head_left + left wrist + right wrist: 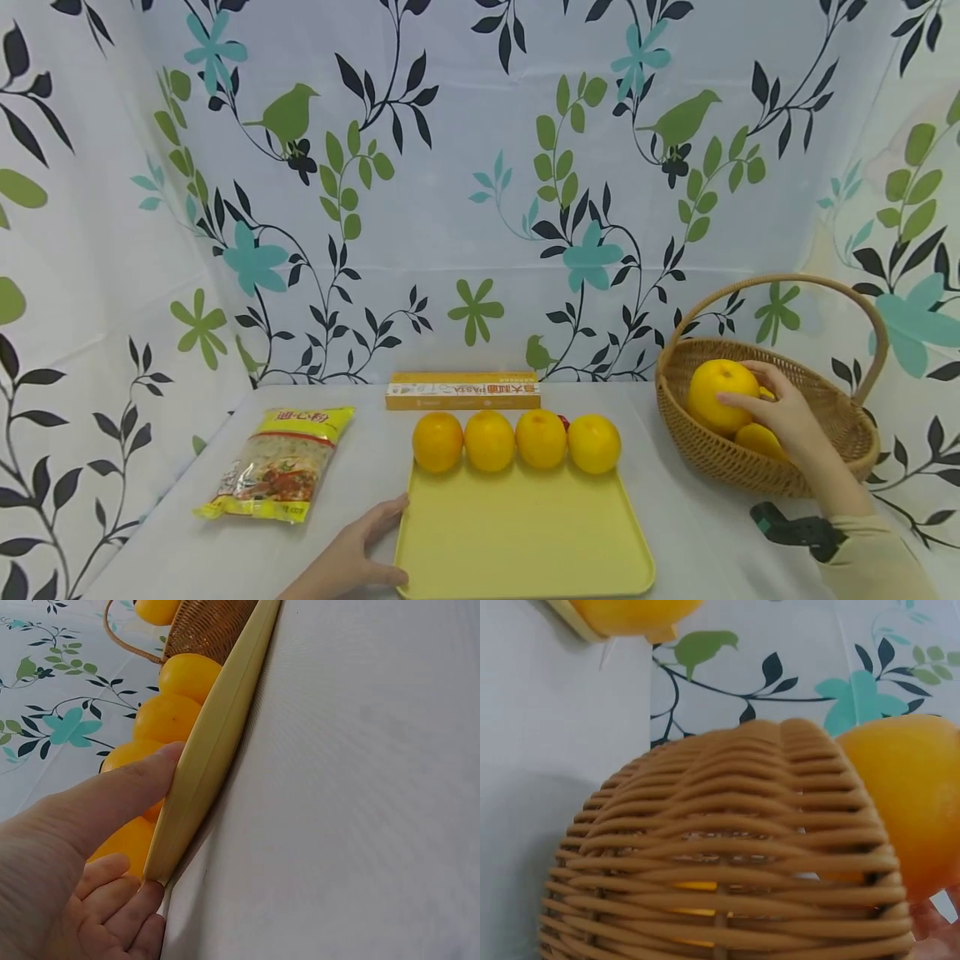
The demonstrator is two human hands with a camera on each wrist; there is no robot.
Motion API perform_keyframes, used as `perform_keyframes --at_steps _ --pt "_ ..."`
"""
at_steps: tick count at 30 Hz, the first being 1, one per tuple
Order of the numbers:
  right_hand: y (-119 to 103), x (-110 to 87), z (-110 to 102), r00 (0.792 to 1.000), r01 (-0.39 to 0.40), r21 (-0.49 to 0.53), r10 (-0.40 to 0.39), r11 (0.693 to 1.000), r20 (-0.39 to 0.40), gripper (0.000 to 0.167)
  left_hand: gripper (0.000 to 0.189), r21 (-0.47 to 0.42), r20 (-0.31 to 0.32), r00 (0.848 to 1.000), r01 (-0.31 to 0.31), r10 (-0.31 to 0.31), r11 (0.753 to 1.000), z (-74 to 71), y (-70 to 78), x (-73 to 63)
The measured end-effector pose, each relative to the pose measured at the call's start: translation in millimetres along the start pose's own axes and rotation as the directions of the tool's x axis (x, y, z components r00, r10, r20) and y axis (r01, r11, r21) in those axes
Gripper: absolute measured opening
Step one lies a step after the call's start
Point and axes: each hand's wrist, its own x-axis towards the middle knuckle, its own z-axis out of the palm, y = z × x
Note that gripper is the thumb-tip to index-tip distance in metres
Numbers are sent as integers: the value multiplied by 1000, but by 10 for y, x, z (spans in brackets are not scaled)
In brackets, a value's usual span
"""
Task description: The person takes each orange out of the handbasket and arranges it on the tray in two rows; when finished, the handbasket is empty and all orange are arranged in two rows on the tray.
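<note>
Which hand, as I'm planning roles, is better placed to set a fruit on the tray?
Probably the right hand: it holds a fruit at the basket, while the left hand touches the tray.

Encloses a white tabletop (697, 542) at back and sides with white curtain cloth (450, 167), printed with green birds (288, 117), turquoise flowers (257, 258) and dark leafy sprigs (350, 77); is lit softly.

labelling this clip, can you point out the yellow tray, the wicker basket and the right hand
Yellow tray (525, 533), head view: its bare flat floor
Wicker basket (705, 456), head view: near outer wall
Right hand (782, 408), head view: back of the hand
</note>
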Motion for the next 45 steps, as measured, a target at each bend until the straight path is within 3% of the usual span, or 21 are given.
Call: perform_keyframes --at_steps 7,15,20,22,26,32,40,45 --pt "-150 -77 116 998 69 30 -69 997 -6 48 86 -34 14 1000 26 -25 999 -8 -28 4" --pt "39 90 483 984 177 178 -173 968 -40 50 83 -35 7 1000 17 -17 999 -13 -21 11" --pt "-376 -66 846 979 192 315 -205 929 8 39 82 -2 6 1000 -25 25 1000 -24 -41 -11" --pt "-583 -166 965 978 182 369 -206 911 26 33 83 -6 15 1000 -15 15 1000 -31 -46 -24" --pt "-777 -269 1138 969 201 438 -243 876 42 32 87 -35 33 999 26 -25 999 -43 -45 -42" --pt "-919 -328 1371 927 227 506 -343 832 149 40 90 -11 48 999 24 -23 1000 -35 -53 -16" --pt "-1066 -452 1702 870 121 649 -395 751 296 47 87 -49 64 995 83 -80 995 -30 -39 -2" --pt "-1129 -500 1898 827 85 701 -443 708 347 48 87 -28 67 996 65 -63 997 -48 -32 -5"
